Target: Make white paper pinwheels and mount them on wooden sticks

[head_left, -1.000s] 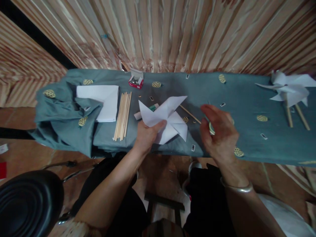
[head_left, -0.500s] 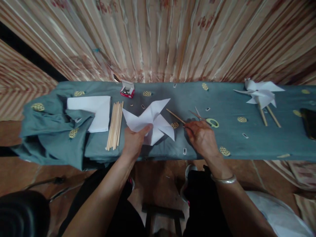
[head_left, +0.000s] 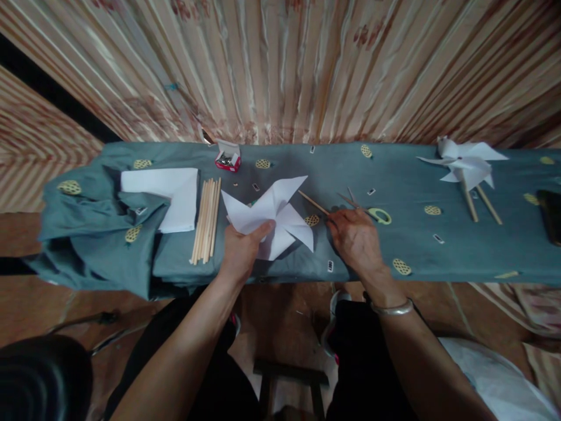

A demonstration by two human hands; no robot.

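Observation:
A white paper pinwheel (head_left: 280,204) is held near its centre by my left hand (head_left: 243,242), thumb on top and the other fingers hidden beneath. My right hand (head_left: 357,240) is closed on the near end of a thin wooden stick (head_left: 313,202), whose far end points up and left toward the pinwheel's blades. The stick and the pinwheel look apart. Just beyond my right hand lie scissors (head_left: 379,216) with light green handles, their blades partly open.
Left of the pinwheel are a bundle of wooden sticks (head_left: 207,222) and folded white paper (head_left: 179,199). An open red box (head_left: 228,158) of small metal pins stands behind. Finished-looking pinwheels (head_left: 471,164) on sticks lie right, near a dark object (head_left: 550,213). A green patterned cloth (head_left: 407,181) covers the table.
The whole view has shifted slightly. Both hands keep their holds on the pinwheel and the stick, with hardly any movement against the table.

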